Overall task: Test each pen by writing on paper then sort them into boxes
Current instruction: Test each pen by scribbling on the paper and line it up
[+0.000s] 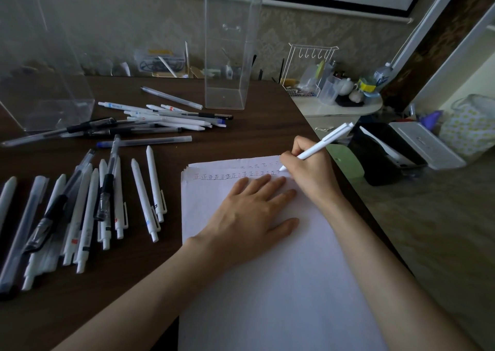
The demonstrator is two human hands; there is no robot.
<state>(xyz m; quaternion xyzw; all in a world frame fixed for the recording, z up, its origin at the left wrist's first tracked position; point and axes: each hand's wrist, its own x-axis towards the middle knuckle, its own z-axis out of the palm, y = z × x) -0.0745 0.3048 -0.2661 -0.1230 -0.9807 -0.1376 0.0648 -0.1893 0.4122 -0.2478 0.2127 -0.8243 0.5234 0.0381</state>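
Observation:
A stack of white paper (267, 283) lies on the dark wooden table (241, 141), with a row of small written characters near its top edge. My right hand (308, 168) grips a white click pen (318, 147), its tip touching the paper at the right end of that row. My left hand (251, 211) rests flat on the sheet, fingers spread, just below the writing. Several white and black pens (80, 211) lie in a group left of the paper. Another pile of pens (166, 117) lies further back.
A tall clear box (230, 56) stands upright behind the far pile. A second clear box (45, 82) sits tilted at the back left. Right of the table edge are a white side table with clutter (340, 104) and a black bin (385, 152).

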